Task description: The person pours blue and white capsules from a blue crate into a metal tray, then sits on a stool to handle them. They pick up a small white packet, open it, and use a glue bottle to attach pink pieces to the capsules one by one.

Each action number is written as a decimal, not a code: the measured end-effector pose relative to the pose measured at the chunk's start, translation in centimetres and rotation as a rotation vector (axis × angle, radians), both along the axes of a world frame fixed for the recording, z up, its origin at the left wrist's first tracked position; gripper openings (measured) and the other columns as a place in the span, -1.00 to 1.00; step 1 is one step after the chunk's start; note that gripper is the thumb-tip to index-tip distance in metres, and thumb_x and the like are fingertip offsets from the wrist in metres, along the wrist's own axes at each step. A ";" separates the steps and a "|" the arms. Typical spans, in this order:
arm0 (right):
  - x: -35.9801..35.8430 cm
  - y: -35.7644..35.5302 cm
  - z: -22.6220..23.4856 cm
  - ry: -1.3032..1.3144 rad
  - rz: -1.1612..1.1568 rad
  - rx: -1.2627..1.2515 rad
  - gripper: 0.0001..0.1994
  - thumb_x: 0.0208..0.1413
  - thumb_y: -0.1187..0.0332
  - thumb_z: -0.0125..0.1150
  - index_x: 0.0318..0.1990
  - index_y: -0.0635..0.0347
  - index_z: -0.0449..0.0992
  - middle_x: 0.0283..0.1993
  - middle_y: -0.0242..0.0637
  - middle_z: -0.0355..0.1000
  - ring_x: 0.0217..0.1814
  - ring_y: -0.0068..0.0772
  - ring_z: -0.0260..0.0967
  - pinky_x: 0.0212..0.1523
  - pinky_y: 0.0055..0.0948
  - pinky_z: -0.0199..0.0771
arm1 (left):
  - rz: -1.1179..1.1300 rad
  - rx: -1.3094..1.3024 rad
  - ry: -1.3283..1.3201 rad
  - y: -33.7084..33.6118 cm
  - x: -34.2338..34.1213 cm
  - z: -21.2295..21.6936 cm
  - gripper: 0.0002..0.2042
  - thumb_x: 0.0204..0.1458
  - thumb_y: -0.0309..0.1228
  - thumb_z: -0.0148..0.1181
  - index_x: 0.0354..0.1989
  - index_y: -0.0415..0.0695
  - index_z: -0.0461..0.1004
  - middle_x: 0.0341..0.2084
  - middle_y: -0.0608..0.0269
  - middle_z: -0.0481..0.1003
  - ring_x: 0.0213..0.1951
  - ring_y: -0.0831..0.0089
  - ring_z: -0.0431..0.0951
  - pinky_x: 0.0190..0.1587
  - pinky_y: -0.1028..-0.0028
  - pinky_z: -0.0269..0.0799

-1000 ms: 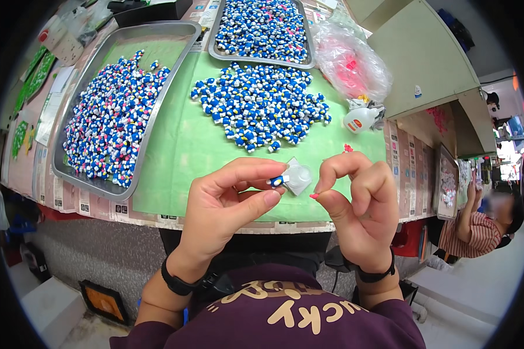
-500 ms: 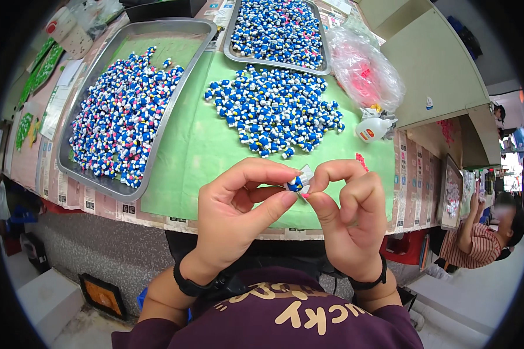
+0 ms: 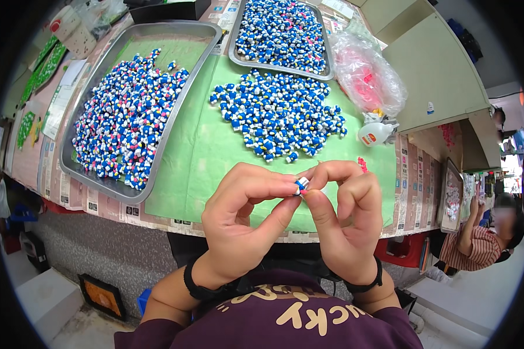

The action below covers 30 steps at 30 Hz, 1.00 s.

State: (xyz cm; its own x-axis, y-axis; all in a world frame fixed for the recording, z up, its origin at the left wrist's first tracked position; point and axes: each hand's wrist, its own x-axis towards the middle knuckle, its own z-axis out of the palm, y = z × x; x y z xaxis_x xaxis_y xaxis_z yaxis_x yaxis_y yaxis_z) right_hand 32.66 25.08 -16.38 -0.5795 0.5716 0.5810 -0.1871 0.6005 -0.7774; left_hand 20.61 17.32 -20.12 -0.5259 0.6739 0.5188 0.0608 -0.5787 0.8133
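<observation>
Above the near part of the green table cover, my left hand pinches a small blue-and-white figure piece between thumb and fingers. My right hand meets it from the other side, thumb and forefinger closed on a tiny pink piece against the figure piece. The fingertips hide much of both parts. Just beyond my hands spreads a loose pile of similar blue-and-white figure pieces, some with yellow. A few tiny pink pieces lie on the cover beyond my right hand.
A metal tray of figure pieces with pink bits stands at left; another full tray is behind the pile. At right are a plastic bag with pink contents, a white squeeze bottle and a pale cabinet. Another person sits far right.
Both hands stay joined at the figure piece. My left fingers have shifted and now cover more of it, and the piece has turned slightly. The view has moved a little.
</observation>
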 end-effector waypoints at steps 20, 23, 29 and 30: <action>2.4 1.0 1.5 0.000 0.216 -0.450 -0.67 0.02 0.74 0.12 -0.25 0.12 0.15 -0.06 -0.20 0.23 0.06 -0.29 0.34 0.16 -0.27 0.28 | 0.001 0.024 0.072 -1.4 -1.6 1.5 -0.81 -0.13 -0.73 0.33 -0.32 -0.24 0.58 -0.31 0.11 0.56 -0.26 0.40 0.58 -0.22 0.51 0.48; 4.7 3.2 2.1 0.030 0.011 -0.283 -0.71 0.06 0.70 0.09 -0.24 0.13 0.16 -0.06 -0.18 0.25 0.05 -0.30 0.32 0.20 -0.25 0.26 | 0.178 0.041 0.109 -2.3 -4.9 1.2 -0.80 -0.11 -0.76 0.27 -0.31 -0.26 0.52 -0.27 0.11 0.52 -0.23 0.42 0.54 -0.19 0.51 0.48; 10.1 7.5 1.8 -0.061 -0.207 -0.208 -0.82 0.16 0.63 0.07 -0.24 0.16 0.21 -0.14 -0.26 0.30 -0.05 -0.44 0.31 0.12 -0.35 0.31 | 0.722 -0.202 0.318 -7.6 -14.2 -0.1 -0.82 0.00 -0.74 0.19 -0.22 -0.29 0.48 -0.20 0.21 0.47 -0.21 0.55 0.49 -0.18 0.59 0.47; 11.1 7.7 1.5 -0.087 -0.243 -0.210 -0.83 0.17 0.62 0.07 -0.24 0.17 0.22 -0.15 -0.26 0.30 -0.07 -0.45 0.31 0.11 -0.36 0.32 | 0.750 -0.271 0.330 -7.7 -15.4 -0.3 -0.84 0.03 -0.68 0.21 -0.21 -0.29 0.48 -0.21 0.25 0.46 -0.23 0.55 0.49 -0.18 0.59 0.47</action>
State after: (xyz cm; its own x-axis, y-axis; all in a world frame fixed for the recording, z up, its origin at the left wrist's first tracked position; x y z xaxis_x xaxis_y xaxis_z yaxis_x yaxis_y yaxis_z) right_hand 43.77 32.78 -14.84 -0.4535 0.8013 0.3902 0.0143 0.4443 -0.8958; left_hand 5.17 9.59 -20.40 -0.7322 0.3314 0.5950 0.6067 -0.0795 0.7909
